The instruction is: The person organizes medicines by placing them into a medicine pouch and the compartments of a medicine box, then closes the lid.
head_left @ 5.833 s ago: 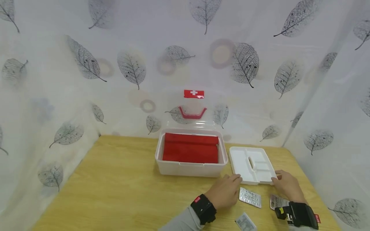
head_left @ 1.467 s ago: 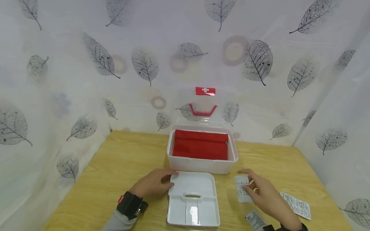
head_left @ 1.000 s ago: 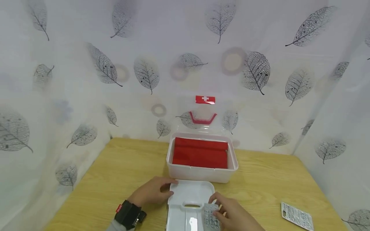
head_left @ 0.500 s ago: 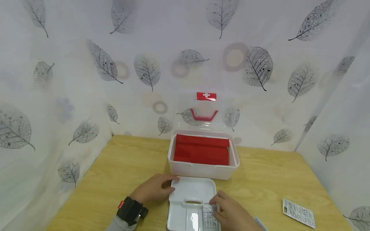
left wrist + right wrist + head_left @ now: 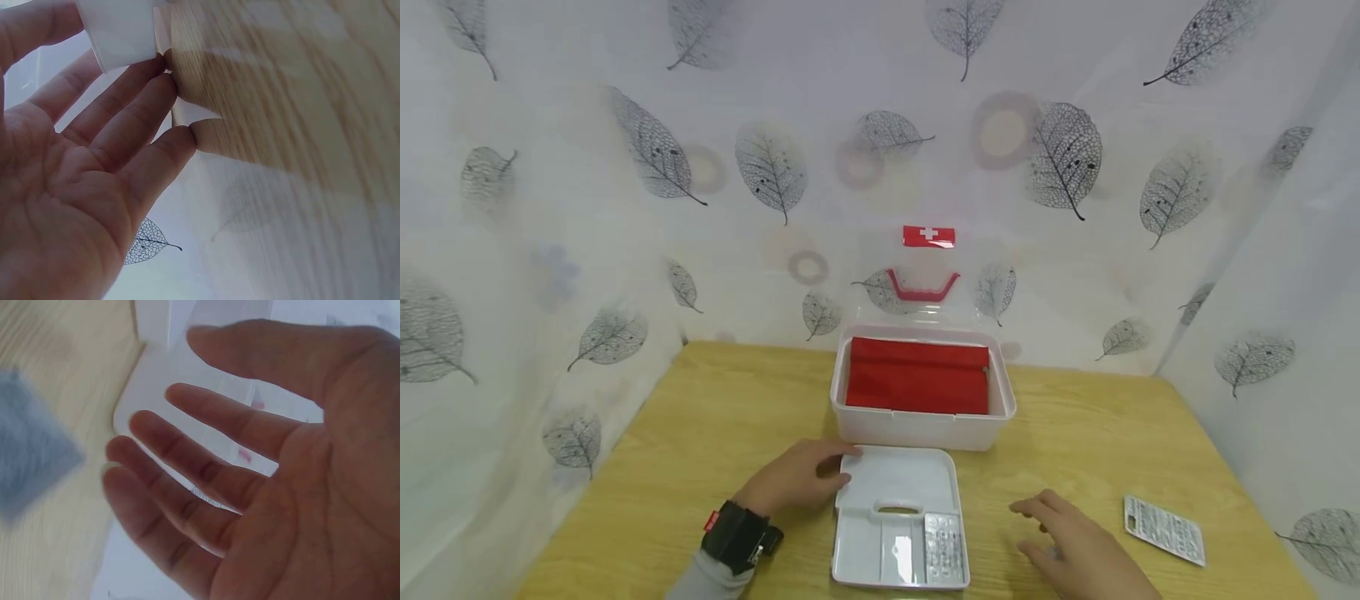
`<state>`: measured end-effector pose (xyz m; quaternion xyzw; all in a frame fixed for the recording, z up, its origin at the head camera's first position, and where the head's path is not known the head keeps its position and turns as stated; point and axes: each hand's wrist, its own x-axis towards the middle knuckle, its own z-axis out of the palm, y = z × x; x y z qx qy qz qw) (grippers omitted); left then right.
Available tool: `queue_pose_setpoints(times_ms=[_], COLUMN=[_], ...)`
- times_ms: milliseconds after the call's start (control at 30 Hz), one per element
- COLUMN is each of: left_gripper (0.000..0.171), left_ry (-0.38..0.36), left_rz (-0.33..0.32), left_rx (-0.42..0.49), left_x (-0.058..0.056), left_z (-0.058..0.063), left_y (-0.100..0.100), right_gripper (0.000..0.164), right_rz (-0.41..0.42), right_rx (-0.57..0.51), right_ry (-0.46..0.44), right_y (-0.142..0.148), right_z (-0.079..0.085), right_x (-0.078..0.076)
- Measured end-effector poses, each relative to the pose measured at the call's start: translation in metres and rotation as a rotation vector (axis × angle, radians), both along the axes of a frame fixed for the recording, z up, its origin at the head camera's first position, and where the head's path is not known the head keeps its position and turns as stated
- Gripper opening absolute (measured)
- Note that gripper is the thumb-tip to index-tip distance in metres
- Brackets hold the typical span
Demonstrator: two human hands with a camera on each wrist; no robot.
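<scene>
A white divided tray [image 5: 898,479] with a slot handle lies in front of the open box. My left hand [image 5: 797,479] rests at its back left edge, index finger and thumb touching the rim; in the left wrist view the hand's [image 5: 94,137] other fingertips meet the wooden table. A silver blister pack [image 5: 943,548] lies in the tray's front right compartment. To the right of the tray hovers my right hand [image 5: 1075,542], fingers loosely bent and holding nothing. A blurred grey packet [image 5: 31,450] lies near that hand in the right wrist view, mostly hidden under it from above.
Behind the tray stands a white first-aid box [image 5: 917,429] with a red pouch [image 5: 917,375] inside. Its clear lid, with a red handle [image 5: 922,294], is raised. Another blister pack [image 5: 1165,529] lies at the right of the wooden table. A leaf-patterned curtain surrounds the table.
The tray has come from the right to the middle. My right hand carried a blister pack into its front right compartment, let go and moved away right. My left hand has stayed at the tray lately.
</scene>
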<state>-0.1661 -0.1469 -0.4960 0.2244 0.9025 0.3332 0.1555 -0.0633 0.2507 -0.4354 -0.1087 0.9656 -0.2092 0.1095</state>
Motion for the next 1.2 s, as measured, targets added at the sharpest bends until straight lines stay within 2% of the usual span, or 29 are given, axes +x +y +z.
queue_pose_setpoints(times_ms=[133, 267, 367, 533, 767, 900, 1033, 1200], left_gripper=[0.038, 0.038, 0.038, 0.038, 0.038, 0.038, 0.038, 0.038], left_ry=[0.003, -0.001, 0.000, 0.019, 0.014, 0.016, 0.023, 0.019], left_rz=[-0.001, 0.001, -0.008, -0.016, -0.013, -0.017, -0.017, -0.019], left_rx=[0.006, 0.009, 0.018, 0.024, 0.025, 0.019, 0.006, 0.005], left_x=[0.001, 0.001, 0.001, 0.000, 0.001, 0.001, 0.000, 0.000], left_z=[0.002, 0.003, 0.004, 0.005, 0.005, 0.003, 0.003, 0.004], left_y=[0.001, 0.001, 0.001, 0.001, 0.002, 0.001, 0.001, 0.001], right_gripper=[0.047, 0.051, 0.049, 0.038, 0.023, 0.021, 0.021, 0.017], right_rz=[-0.054, -0.058, -0.037, -0.004, -0.068, -0.085, -0.055, 0.038], right_rx=[0.023, 0.021, -0.003, -0.045, -0.019, 0.004, -0.020, -0.064], right_ry=[-0.071, -0.070, -0.051, -0.067, -0.173, -0.206, -0.193, -0.117], right_y=[0.037, 0.065, 0.075, 0.069, 0.048, 0.041, 0.042, 0.044], right_z=[0.004, 0.003, -0.002, -0.013, -0.026, -0.029, -0.028, -0.023], right_x=[0.000, -0.001, -0.001, 0.001, -0.002, -0.004, -0.003, -0.002])
